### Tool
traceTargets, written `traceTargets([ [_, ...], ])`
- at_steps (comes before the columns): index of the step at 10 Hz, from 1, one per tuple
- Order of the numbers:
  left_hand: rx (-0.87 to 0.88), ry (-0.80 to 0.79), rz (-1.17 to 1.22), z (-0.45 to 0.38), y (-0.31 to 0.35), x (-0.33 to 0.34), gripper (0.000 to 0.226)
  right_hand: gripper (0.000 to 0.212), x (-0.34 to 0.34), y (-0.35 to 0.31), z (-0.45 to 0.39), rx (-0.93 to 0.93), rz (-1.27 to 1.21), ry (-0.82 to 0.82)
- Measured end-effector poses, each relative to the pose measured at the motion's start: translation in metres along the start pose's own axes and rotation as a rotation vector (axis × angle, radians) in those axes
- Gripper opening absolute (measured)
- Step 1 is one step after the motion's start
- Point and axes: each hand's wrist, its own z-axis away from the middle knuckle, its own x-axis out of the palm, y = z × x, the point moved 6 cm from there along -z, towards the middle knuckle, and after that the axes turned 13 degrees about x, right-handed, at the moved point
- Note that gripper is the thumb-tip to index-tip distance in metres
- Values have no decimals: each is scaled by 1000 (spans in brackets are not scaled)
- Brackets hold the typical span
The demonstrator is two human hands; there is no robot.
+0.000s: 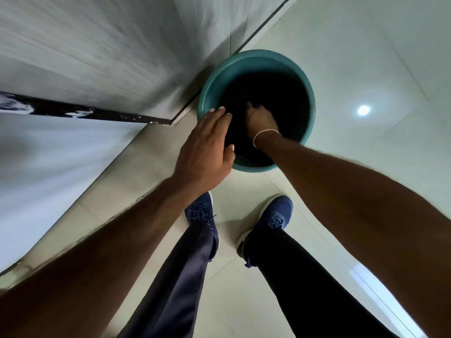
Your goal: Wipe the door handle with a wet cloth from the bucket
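— Hands first: the left hand [207, 145] hovers flat and empty, fingers spread, over the near rim of the teal bucket [308, 93] at centre frame.

— And the right hand [260, 120]?

— Sunk in the dark interior; whether it grips the cloth I cannot tell. The cloth is hidden.

— Advice?

— Steady the rim, lift, then wring over the bucket. No door handle in view.

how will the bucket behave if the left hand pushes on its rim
The bucket looks like thin plastic, so its rim may flex a little. It stands on smooth glossy floor, so it would probably slide rather than tip. The left hand is over its near rim; any water inside, unseen, would add weight.
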Motion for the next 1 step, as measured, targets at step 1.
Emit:
traceTargets([
  [1,6,26,29,-1,23,-22,67,34,-39,5,38,-8,-83,134],
])
